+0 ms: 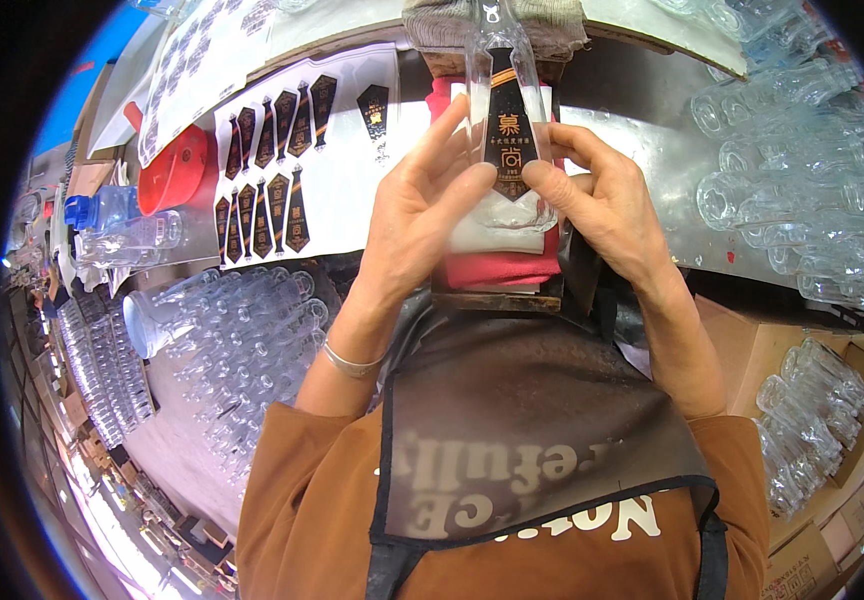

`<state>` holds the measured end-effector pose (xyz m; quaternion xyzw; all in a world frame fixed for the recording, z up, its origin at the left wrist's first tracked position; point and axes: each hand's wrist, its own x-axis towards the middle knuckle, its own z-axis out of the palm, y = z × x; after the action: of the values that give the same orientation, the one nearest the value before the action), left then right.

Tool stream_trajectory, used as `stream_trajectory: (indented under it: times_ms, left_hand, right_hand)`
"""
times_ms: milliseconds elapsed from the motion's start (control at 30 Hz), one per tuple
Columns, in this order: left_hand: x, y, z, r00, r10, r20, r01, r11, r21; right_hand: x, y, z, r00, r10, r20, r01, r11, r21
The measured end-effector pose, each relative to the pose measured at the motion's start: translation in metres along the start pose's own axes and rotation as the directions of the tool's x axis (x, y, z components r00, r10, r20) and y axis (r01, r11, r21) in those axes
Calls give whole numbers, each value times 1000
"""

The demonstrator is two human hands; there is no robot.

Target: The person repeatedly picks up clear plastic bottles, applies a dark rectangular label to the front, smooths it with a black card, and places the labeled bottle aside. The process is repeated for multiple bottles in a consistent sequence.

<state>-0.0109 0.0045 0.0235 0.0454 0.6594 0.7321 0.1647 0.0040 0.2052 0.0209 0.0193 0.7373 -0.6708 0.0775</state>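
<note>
A clear glass bottle [530, 95] lies in front of me with its neck pointing away. On its face is a black, tie-shaped label [505, 120] with gold marks. My left hand [420, 205] grips the bottle's left side, thumb on the glass near the label's lower tip and fingers along the side. From the right, my right hand [607, 205] holds it too, its thumb by the same tip and its fingers bent round the side. Under the bottle is a stand with red cloth [497, 270]. Left of it lies a white sheet [337, 190] bearing several similar labels.
A red plastic basin [177, 170] and a blue-capped clear container [112, 208] stand at the left. Many clear bottles [227, 335] fill the lower left, with more bottles [802, 185] on the right. A cardboard box [742, 345] of glassware is at lower right. A folded cloth [432, 25] lies beyond the stand.
</note>
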Motion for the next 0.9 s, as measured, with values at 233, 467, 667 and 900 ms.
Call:
stream_trajectory:
  times_ms: [233,467,667,900]
  left_hand:
    - [0,0,6,1000,17,-14,-17,999,-32]
    - [2,-10,4,998,59,-35,-58,998,16]
    - [14,7,0,931,364,-2,-343,879,332]
    - [50,20,-3,835,529,153,-462,522,717]
  right_hand:
    - [1,10,-8,998,19,60,-19,1000,3]
    - [4,8,-20,966,134,219,-172,972,162]
    - [12,63,-50,914,368,-170,-182,748,639]
    - [6,54,-41,880,428,-208,-171,692,701]
